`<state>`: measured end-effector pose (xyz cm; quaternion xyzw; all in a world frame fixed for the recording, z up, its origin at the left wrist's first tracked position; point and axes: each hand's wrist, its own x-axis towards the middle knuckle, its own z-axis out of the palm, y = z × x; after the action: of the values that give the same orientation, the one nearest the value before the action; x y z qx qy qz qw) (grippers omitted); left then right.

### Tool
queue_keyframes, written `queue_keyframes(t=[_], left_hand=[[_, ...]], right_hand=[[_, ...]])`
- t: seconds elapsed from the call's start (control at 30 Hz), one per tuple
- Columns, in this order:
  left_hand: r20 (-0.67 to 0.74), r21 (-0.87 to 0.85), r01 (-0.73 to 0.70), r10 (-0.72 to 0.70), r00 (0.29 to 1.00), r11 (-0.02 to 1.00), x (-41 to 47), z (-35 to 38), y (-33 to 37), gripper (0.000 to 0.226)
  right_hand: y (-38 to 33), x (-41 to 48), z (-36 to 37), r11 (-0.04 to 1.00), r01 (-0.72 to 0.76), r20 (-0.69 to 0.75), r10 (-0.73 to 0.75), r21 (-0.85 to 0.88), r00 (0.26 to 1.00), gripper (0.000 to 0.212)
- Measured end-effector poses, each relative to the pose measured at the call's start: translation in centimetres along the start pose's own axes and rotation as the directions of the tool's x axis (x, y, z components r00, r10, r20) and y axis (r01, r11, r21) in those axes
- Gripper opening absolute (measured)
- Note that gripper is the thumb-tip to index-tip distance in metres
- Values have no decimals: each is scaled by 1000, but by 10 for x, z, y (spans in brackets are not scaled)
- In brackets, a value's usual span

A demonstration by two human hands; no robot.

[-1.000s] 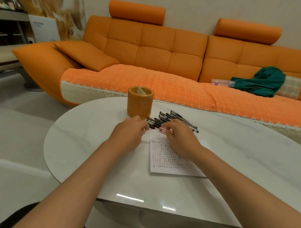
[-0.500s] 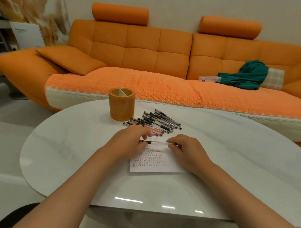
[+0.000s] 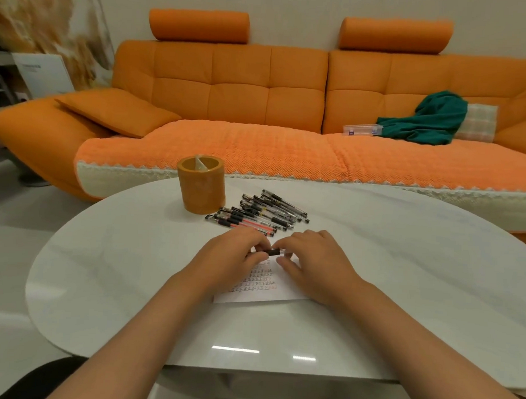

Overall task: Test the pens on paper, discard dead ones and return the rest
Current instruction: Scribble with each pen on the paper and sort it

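One pen [image 3: 273,252]: left hand [image 3: 234,253], right hand [image 3: 317,261] drawn closer.

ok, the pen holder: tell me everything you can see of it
The holder is a squat orange-brown cylinder, thick-rimmed, wall matte and slightly mottled; material unclear. A pale divider shows in its open top; nothing sticks out. It stands upright on the white table, just left of the pens, whose nearest ends lie by its base; contact unclear. The left hand and right hand hold a pen well clear of it.
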<state>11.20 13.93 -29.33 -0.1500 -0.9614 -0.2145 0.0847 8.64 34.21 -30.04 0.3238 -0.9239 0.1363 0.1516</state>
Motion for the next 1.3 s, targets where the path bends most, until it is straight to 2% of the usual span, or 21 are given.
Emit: queue_keyframes(t=[0.13,0.27,0.37,0.5,0.57,0.7,0.8,0.9,1.0,1.13,1.3], left_hand=[[25,-40,70,-69,997,997,-1,-1,0,25],[35,26,117,-118,992,993,-1,-1,-4,21],[-21,4,93,-93,995,996,-2,-1,-1,15],[-93,-37,26,-30,995,999,-5,0,6,12],[-110,-60,12,-19,994,998,-5,0,6,13],[-65,-161,21,-32,997,987,-7,1,2,25],[-38,-214,46,-55,998,976,-7,2,3,16],[-38,-198,35,-44,998,980,-6,3,3,8],[-36,-203,37,-45,998,979,-5,3,3,5],[-25,-233,47,-54,998,971,-7,3,2,1],[-7,-212,65,-68,998,975,-5,0,0,2]], right_hand=[[6,4,-6,999,-46,11,46,-27,999,22],[13,2,-9,993,-114,16,114,27,993,15],[9,-1,-9,993,-110,71,107,39,992,17],[-2,-3,-10,984,-92,156,68,155,985,23],[-5,-1,-10,989,-67,166,44,132,985,29],[-3,2,-10,984,-102,168,76,147,983,21],[-2,0,-7,977,-127,182,95,171,979,15],[-5,-1,-7,971,-117,190,77,208,979,22],[-7,0,-7,985,-83,187,54,151,981,30],[-9,0,-3,1000,-20,125,18,13,992,30],[-10,-1,-1,999,-50,106,51,-8,993,35]])
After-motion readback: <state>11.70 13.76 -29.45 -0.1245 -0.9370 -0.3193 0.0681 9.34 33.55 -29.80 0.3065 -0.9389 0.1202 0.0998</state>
